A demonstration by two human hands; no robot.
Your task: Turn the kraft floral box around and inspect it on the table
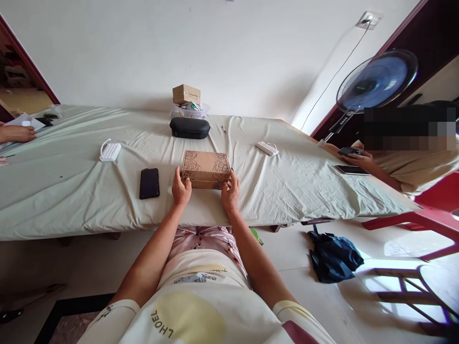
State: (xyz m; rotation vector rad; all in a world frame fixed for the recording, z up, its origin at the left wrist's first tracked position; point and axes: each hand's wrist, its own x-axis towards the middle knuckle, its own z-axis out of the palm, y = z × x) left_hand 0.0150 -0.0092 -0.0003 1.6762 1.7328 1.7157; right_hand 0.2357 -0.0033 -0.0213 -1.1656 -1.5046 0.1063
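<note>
A brown cardboard box [206, 165] with black swirling line drawings sits on the cloth-covered table in front of me, its lid closed. My left hand [181, 187] grips its left end, thumb at the near corner. On the opposite end, my right hand [230, 190] holds the box the same way, fingers along the side. A dark smartphone [149, 183] lies face up to the left of my left hand. Beyond the box is a black zip case [190, 128].
A clear plastic bin [190, 112] with a small carton [186, 94] stands by the wall. White corded blocks [110, 152] [267, 148] flank the box. A person's hand [21, 134] shows at far left. Another person sits at right near a fan [376, 81] and a phone [353, 170].
</note>
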